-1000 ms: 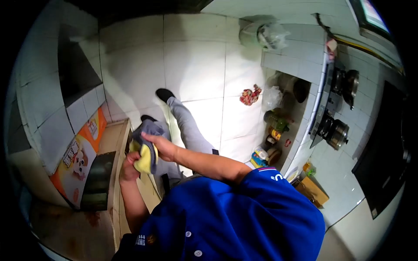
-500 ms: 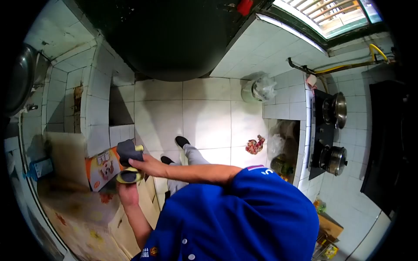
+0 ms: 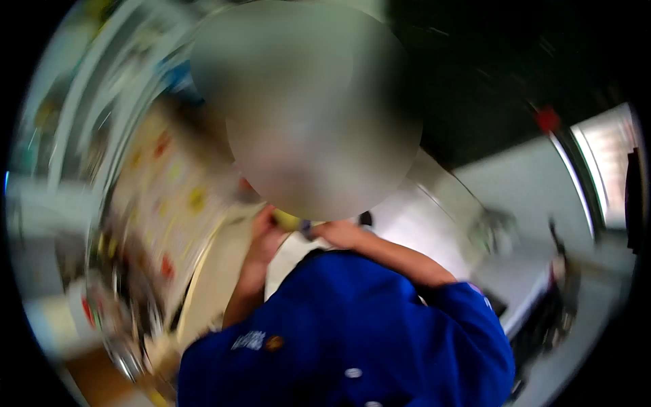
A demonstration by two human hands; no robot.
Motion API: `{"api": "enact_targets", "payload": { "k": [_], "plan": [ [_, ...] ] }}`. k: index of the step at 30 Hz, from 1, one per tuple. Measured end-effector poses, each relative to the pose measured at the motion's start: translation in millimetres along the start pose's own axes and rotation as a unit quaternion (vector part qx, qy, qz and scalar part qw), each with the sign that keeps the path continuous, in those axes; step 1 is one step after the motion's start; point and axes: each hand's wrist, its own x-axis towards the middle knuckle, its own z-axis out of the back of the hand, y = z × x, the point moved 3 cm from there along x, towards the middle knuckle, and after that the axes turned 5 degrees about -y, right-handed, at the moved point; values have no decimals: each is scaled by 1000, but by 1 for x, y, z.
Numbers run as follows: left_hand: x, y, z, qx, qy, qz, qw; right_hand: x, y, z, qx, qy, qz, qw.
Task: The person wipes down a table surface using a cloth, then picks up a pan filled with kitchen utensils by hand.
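Observation:
Motion smears the whole view, and a round blurred patch covers its upper middle. My left hand point(image 3: 266, 230) is closed on the yellow part of a grey-and-yellow cloth item point(image 3: 288, 220), in front of my body. On the other side, my right hand point(image 3: 338, 234) grips the dark part of the same item. The upper portion of the item is hidden behind the blurred patch, so its shape cannot be made out.
At the left is a counter with a flower-patterned cover point(image 3: 183, 193), with a blue object point(image 3: 180, 78) beyond it. Blurred items crowd the lower left. Pale floor point(image 3: 427, 227), a bag-lined bin point(image 3: 495, 230) and a window point(image 3: 605, 166) are at the right.
The view has swung toward the flower-patterned counter, and the stove side has moved down and right. Both hands still hold the cloth item, now lower and closer together before my body.

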Motion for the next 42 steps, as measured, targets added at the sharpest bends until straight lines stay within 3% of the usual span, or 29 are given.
{"api": "enact_targets", "payload": {
  "k": [1,2,3,4,6,7,10,11,13,16,17,19,22,24,26,28,30,32,34,35,36,38,40,42],
  "plan": [
    [-6,-11,3,38,66,-14,997,-4,0,-4,18,-23,-30,999],
    [-14,-33,2,108,43,-59,991,-8,27,-7,-27,-59,-26,998],
    [-21,-55,1,179,15,-99,979,-7,12,-13,113,-69,75,988],
    [-26,-84,-3,127,-7,-135,983,-6,38,-22,60,-119,140,981],
    [-56,-100,22,186,-75,-209,957,-17,60,-28,-43,-180,91,979],
    [-70,-104,41,194,-160,-260,932,-14,70,-36,-44,-158,130,978],
    [-122,-115,106,404,-339,-286,800,-7,111,-84,-117,-73,265,954],
    [-137,-113,130,398,-352,-288,797,6,122,-110,-125,-36,302,944],
    [-165,-106,171,471,-439,-230,730,38,140,-172,-126,32,349,928],
    [-196,-89,221,452,-492,-167,725,81,133,-264,-202,105,368,901],
    [-202,-87,230,447,-497,-168,725,85,124,-286,-356,88,352,861],
    [-208,-84,242,530,-480,-136,686,110,73,-334,-449,193,360,794],
    [-213,-78,251,583,-464,-129,655,117,34,-358,-586,214,362,693],
    [-212,-73,252,573,-473,-109,661,122,32,-352,-587,217,369,687],
    [-213,-75,246,556,-471,-168,664,127,33,-337,-585,228,372,683],
    [-214,-71,250,570,-479,-158,648,140,39,-316,-617,208,319,689],
    [-215,-72,248,554,-484,-161,657,155,51,-285,-616,94,316,716],
    [-214,-73,247,544,-497,-145,660,191,59,-246,-649,75,280,703],
    [-211,-70,246,554,-494,-146,654,218,78,-226,-610,31,302,732],
    [-212,-71,246,557,-497,-143,650,227,89,-228,-598,44,248,760],
    [-211,-71,247,558,-495,-148,649,230,96,-239,-595,47,254,761],
    [-208,-69,244,561,-496,-146,646,226,95,-276,-471,123,217,846],
    [-207,-70,244,552,-508,-136,647,209,78,-319,-547,250,243,761],
    [-205,-74,243,546,-520,-123,645,174,70,-346,-554,381,359,647]
  ]
}}
